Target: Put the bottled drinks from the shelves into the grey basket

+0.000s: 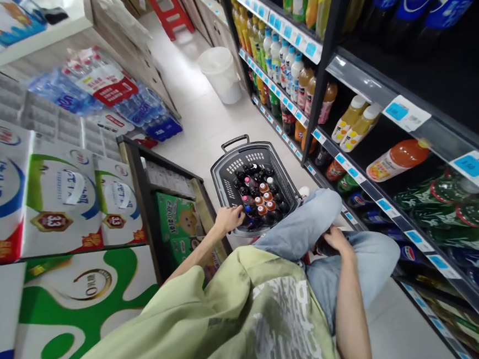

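Observation:
A dark grey shopping basket (219, 164) stands on the floor in front of my knees, its carrying handle folded outward at the far end. Inside are several bottles with dark contents; some caps are orange-brown with white, others pink, white or blue. My left hand (230, 218) is closed at the basket's near left rim, fingers curled over the edge beside a blue-capped bottle. Low between my bent legs, my right hand (337, 240) is closed by a dark object (321, 247) with a bit of red. My thigh partly hides that object, so its kind is unclear.
Drink shelves (354, 169) with price tags run along the right. Stacked milk cartons (64, 199) and a low rack (140, 177) border the left. Farther ahead are shrink-wrapped water bottles (109, 89), a white bucket (221, 73) and a red stool (165, 8).

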A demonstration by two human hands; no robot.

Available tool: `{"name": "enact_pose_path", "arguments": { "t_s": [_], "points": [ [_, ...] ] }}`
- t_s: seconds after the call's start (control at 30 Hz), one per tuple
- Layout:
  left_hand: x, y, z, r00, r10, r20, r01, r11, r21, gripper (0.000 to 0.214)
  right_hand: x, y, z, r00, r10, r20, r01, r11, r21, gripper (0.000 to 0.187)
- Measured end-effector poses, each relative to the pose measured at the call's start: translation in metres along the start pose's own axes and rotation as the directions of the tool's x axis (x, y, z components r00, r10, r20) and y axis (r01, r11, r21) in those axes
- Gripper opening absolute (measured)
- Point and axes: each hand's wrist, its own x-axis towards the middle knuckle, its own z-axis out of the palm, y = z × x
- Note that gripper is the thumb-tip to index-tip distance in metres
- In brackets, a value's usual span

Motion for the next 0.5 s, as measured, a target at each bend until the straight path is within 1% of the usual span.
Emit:
{"name": "enact_pose_path", "arguments": {
  "t_s": [0.1, 0.17, 0.37, 0.5],
  "points": [
    [-0.002, 0.001, 0.008, 1.000, 0.005, 0.003, -0.004, 1.000, -0.022, 0.038, -0.004, -0.005, -0.005, 0.996, 0.073, 0.057, -0.066, 0.992, -0.105, 0.045],
    [-0.004, 0.004, 0.014, 1.000, -0.002, -0.001, 0.002, 0.999, -0.037, 0.038, -0.007, -0.009, -0.008, 0.993, 0.098, 0.070, -0.088, 0.986, -0.139, 0.047],
    [-0.006, 0.017, 0.033, 1.000, 0.006, 0.011, -0.005, 0.994, -0.112, 0.038, -0.013, -0.022, -0.014, 0.992, 0.105, 0.064, -0.093, 0.983, -0.157, 0.044],
    [0.000, 0.023, 0.044, 0.997, -0.035, 0.062, 0.043, 0.989, -0.140, 0.037, -0.014, -0.027, -0.017, 0.990, 0.107, 0.092, -0.089, 0.979, -0.185, 0.045]
  ]
}}
